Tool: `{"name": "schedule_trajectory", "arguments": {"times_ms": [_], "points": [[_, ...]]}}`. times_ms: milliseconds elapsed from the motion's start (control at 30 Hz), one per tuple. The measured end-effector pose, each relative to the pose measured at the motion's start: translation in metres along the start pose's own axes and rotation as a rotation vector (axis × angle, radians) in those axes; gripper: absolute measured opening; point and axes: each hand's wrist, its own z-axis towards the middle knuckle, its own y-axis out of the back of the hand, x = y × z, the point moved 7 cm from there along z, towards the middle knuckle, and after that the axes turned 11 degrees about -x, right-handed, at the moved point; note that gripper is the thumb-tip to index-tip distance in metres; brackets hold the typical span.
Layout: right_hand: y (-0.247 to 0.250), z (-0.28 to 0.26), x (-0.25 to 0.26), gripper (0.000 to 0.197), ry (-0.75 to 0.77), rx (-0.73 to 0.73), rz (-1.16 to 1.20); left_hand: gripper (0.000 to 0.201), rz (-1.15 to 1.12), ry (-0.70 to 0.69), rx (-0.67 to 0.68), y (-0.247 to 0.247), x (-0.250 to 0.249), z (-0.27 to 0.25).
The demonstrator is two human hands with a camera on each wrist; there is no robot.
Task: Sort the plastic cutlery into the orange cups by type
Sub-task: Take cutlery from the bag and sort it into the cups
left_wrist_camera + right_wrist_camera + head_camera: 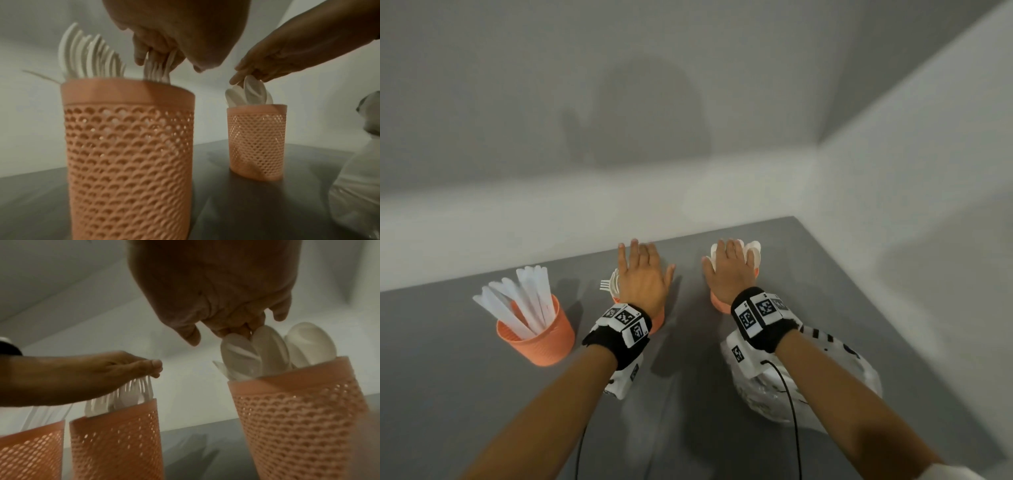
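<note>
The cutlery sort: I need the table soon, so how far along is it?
Nearly done. Knives stand in the left cup, forks in the middle cup, spoons in the right cup. The left hand touches the forks' tops, the right hand the spoons'. No loose cutlery shows; a plastic bag remains.

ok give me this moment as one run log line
left hand flat on forks in middle cup | right hand on spoons in right cup | knives in left cup
</note>
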Motion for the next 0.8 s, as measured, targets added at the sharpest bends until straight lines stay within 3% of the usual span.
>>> {"name": "schedule_trajectory", "arguments": {"times_ms": [100, 167, 300, 367, 433, 533, 600, 700, 800], "points": [[0.014, 0.001, 0.001, 0.061, -0.017, 0.052, 0.138, 0.089, -0.023, 0.040, -0.013, 0.011, -0.001, 0.000], [0.033, -0.001, -0.001, 0.058, -0.027, 0.022, 0.294, 0.090, -0.111, 0.001, -0.068, 0.026, -0.014, 0.001], [0.082, -0.011, -0.013, 0.033, -0.047, -0.006, 0.492, 0.056, -0.562, -0.081, -0.146, 0.055, -0.055, -0.005], [0.102, -0.023, -0.021, 0.024, -0.033, 0.027, 0.516, 0.035, -0.784, -0.103, -0.064, 0.059, -0.080, -0.014], [0.109, -0.043, -0.033, 0.023, -0.034, 0.169, 0.456, 0.022, -0.914, -0.151, 0.041, 0.059, -0.106, -0.026], [0.093, -0.086, -0.057, 0.023, -0.107, 0.506, 0.310, 0.012, -0.901, -0.257, 0.155, 0.050, -0.135, -0.050], [0.080, -0.110, -0.075, 0.026, -0.133, 0.623, 0.152, 0.012, -0.750, -0.304, 0.234, 0.035, -0.145, -0.065], [0.057, -0.133, -0.102, 0.031, -0.077, 0.664, -0.133, 0.028, -0.510, -0.254, 0.432, 0.003, -0.144, -0.087], [0.029, -0.143, -0.126, 0.058, -0.060, 0.656, -0.252, 0.043, -0.538, -0.147, 0.561, -0.007, -0.138, -0.101]]}}
